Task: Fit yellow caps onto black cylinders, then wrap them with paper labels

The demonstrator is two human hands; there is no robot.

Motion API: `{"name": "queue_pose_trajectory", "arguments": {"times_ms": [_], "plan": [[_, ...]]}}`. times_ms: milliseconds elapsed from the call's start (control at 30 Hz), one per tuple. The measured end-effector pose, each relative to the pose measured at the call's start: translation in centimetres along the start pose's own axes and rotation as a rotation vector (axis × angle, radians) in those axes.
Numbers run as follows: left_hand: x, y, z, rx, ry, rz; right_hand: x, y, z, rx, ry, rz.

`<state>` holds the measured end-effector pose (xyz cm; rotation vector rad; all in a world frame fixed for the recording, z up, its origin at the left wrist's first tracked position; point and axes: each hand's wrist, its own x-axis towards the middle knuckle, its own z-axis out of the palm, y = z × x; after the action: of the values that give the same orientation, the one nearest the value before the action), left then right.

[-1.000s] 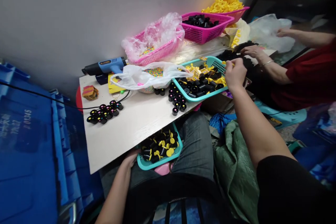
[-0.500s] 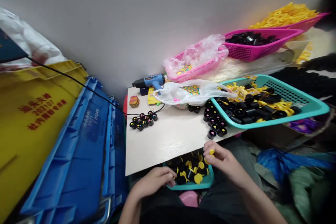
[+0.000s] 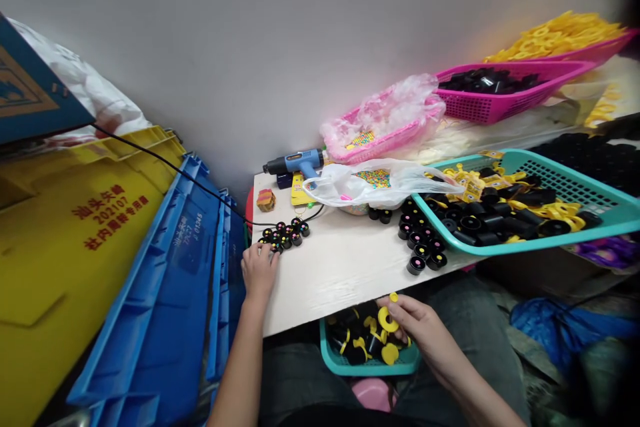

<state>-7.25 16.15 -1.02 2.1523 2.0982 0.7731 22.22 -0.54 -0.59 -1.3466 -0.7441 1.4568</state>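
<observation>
My left hand [image 3: 259,268] rests on the white board [image 3: 345,267] at its left edge, fingertips touching a cluster of small black caps with coloured dots [image 3: 285,235]; its fingers are curled down over the nearest caps. My right hand [image 3: 415,327] is over a small teal basket [image 3: 367,365] on my lap, which holds black caps and yellow parts. Its fingers pinch a yellow ring-shaped part [image 3: 386,318].
A large teal basket [image 3: 575,230] of black and yellow parts overhangs the board's right side, with a row of black caps [image 3: 423,247] beside it. A blue glue gun [image 3: 297,163], plastic bag of beads [image 3: 375,183], pink baskets [image 3: 500,90]. Blue crates [image 3: 170,293] and a yellow crate [image 3: 75,240] stand left.
My left hand has moved from the lap basket up to the cap cluster on the board's left. My right hand stayed at the lap basket with the yellow part. The view shifted slightly.
</observation>
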Motion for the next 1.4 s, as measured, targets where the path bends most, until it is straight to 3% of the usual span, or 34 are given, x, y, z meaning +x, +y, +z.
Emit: {"name": "queue_pose_trajectory", "arguments": {"times_ms": [167,267,367,500,600,700,967,1133,1267,1400], "plan": [[-0.1,-0.6,-0.4,-0.076,-0.049,0.074,0.4,0.3,0.5,0.012,-0.064,0.007],[-2.2,0.2,-0.9,-0.174,-0.070,0.111,0.5,-0.3,1.5,0.045,-0.115,0.018],[-6.2,2.2,-1.2,-0.341,-0.142,0.164,0.5,-1.3,2.7,0.126,-0.157,0.021],[-11.4,5.8,-2.0,-0.800,-0.325,0.215,0.7,-2.3,4.1,0.242,-0.232,0.034],[-13.2,8.0,-2.5,-0.946,-0.453,0.161,0.7,-2.6,4.8,0.334,-0.245,0.072],[-13.6,9.3,-2.6,-0.939,-0.492,0.219,0.3,-2.4,5.0,0.370,-0.212,0.091],[-13.5,11.4,-2.8,-0.912,-0.390,0.391,-0.3,-1.3,4.9,0.325,-0.153,0.008],[-13.9,12.1,-2.5,-0.886,-0.282,0.319,-0.4,-0.4,5.1,0.315,-0.153,0.009],[-14.2,12.0,-2.1,-0.852,-0.237,0.386,-0.5,-0.4,5.1,0.351,-0.253,0.044],[-14.0,11.9,-1.8,-0.697,-0.058,0.536,-0.3,-0.9,5.2,0.303,-0.460,0.112]]}}
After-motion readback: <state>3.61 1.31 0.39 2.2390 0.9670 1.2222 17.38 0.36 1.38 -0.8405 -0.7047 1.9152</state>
